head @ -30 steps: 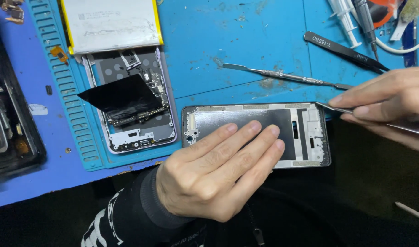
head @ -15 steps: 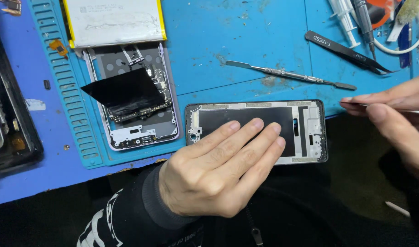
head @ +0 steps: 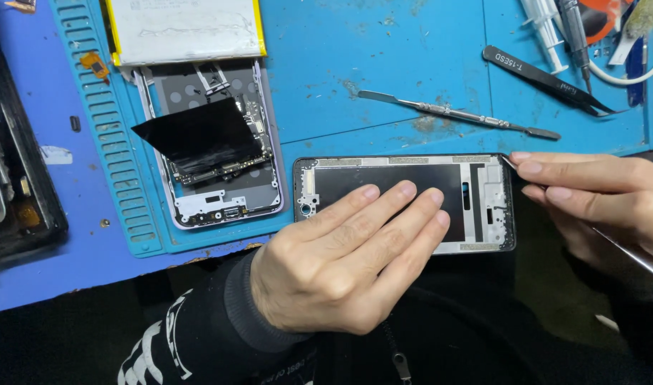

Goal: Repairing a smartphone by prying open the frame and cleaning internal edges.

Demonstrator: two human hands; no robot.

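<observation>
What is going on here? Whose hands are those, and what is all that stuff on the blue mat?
The picture comes from a camera worn on a person's head, looking down, so the hands are that person's own. The left hand lies flat on a phone frame, pressing it down. The right hand holds a thin metal tool with its tip at the frame's top right corner. On the blue mat lie an opened phone with its insides showing, a flat battery above it, a metal spudger and black tweezers. At top right are more small tools, too crowded to name.
</observation>
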